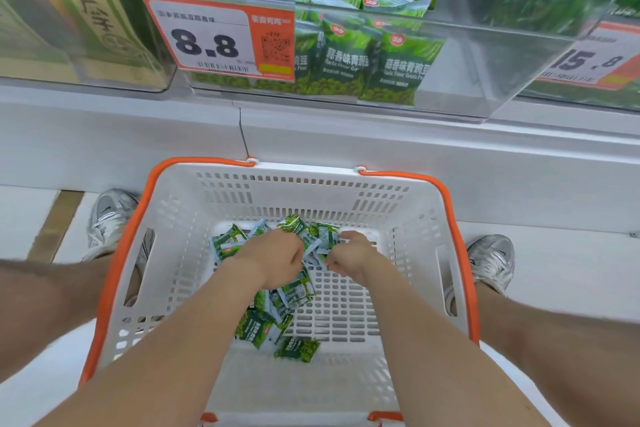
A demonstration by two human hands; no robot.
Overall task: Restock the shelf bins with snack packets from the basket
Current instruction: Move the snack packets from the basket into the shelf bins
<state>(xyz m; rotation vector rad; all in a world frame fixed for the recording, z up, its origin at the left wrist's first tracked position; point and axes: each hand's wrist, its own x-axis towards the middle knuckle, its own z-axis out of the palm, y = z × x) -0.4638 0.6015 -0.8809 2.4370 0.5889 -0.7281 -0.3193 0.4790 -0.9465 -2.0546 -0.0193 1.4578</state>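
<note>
Grabbing snack packets (294,229) in basket (180,215), left hand (277,253) and right hand (349,253) clenched on them; overfull grips may spill some.

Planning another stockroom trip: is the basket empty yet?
Not empty. Green snack packets lie scattered on the basket floor; left hand and right hand grip some.

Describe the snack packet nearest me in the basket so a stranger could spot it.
Find the white basket with orange handles below the shelf. Green packets trail across its bottom toward the person. The nearest packet lies at the trail's end, nothing overlapping it, clear of the left hand and right hand.
</note>
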